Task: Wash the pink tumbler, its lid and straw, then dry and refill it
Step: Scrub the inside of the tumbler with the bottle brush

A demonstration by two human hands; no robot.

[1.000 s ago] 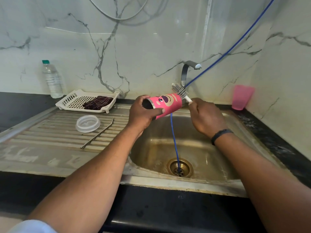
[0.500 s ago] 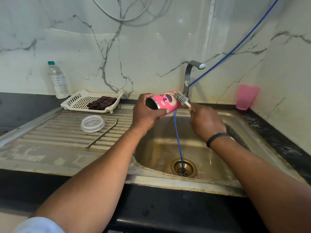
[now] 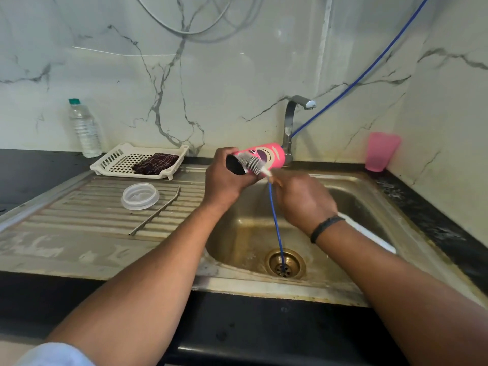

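Note:
My left hand (image 3: 224, 178) grips the pink tumbler (image 3: 266, 155) on its side above the sink, with the dark mouth turned toward me. My right hand (image 3: 303, 202) holds a white-handled bottle brush (image 3: 250, 163), and the grey bristles lie across the tumbler's side near the rim. The handle's long white end (image 3: 367, 232) sticks out past my right wrist. The clear lid (image 3: 140, 196) and the metal straw (image 3: 155, 215) lie on the ribbed drainboard to the left.
The steel sink (image 3: 364, 196) has a brass drain (image 3: 285, 264) with a blue hose (image 3: 276, 225) running into it. A tap (image 3: 290, 122) stands behind the tumbler. A white tray (image 3: 124, 154) holds a dark cloth (image 3: 155, 162). A water bottle (image 3: 84, 128) stands far left, a pink cup (image 3: 381, 151) far right.
The brush head has moved from the tumbler's far end, leftward along its side, to near the mouth. The tumbler's mouth has turned more toward me.

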